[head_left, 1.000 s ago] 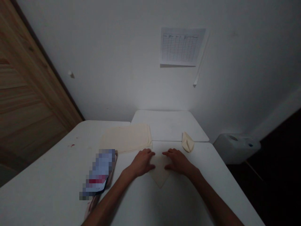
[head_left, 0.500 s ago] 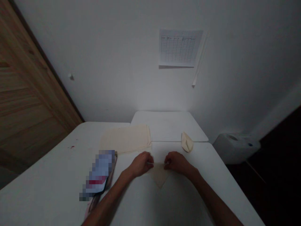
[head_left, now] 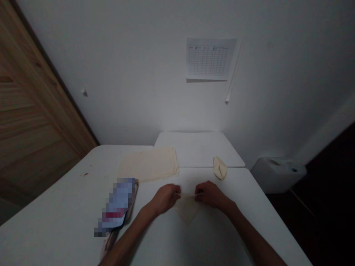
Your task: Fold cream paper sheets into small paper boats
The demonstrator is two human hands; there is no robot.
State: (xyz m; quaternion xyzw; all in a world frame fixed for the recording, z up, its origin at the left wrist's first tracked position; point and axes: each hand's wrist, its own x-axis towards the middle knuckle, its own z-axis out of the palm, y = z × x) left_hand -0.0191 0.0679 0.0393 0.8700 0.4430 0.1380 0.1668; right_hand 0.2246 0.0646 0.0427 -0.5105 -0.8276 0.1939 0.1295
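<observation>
Between my hands is a thin folded beige sheet (head_left: 188, 210), paper or cloth, with one pointed corner aimed toward me. Its upper left edge is pinched by my left hand (head_left: 167, 197), fingers closed. On the other side my right hand (head_left: 209, 194) pinches the upper right edge, also closed. Beyond my right hand a small folded beige piece (head_left: 220, 169) with a crease down its middle rests on the table. A stack of flat beige sheets (head_left: 149, 163) with rounded corners lies beyond my left hand.
Left of my left forearm lies a pixelated phone-like object (head_left: 118, 207) on a pinkish item. The white table (head_left: 69, 207) meets a second white surface (head_left: 196, 146) against the wall. A printed table sheet (head_left: 209, 59) hangs there. A pale box (head_left: 280, 173) stands at right.
Both hands have shifted slightly toward me with the folded sheet still pinched between them. The sheet's visible triangle looks a little wider. The stack and the small folded piece stay put.
</observation>
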